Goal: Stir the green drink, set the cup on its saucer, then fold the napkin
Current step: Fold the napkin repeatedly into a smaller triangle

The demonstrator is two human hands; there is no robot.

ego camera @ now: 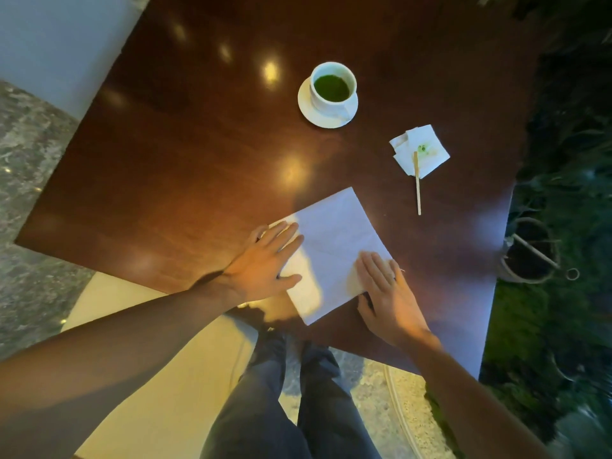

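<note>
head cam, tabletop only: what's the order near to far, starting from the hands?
left hand and right hand pressing flat on the large napkin → wooden stirrer → small stained napkin, under the stirrer's far end → white cup of green drink on its saucer.

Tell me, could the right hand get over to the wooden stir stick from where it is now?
Probably yes. The right hand lies flat on the napkin, and the stir stick lies just beyond it with only bare table between them.
</note>
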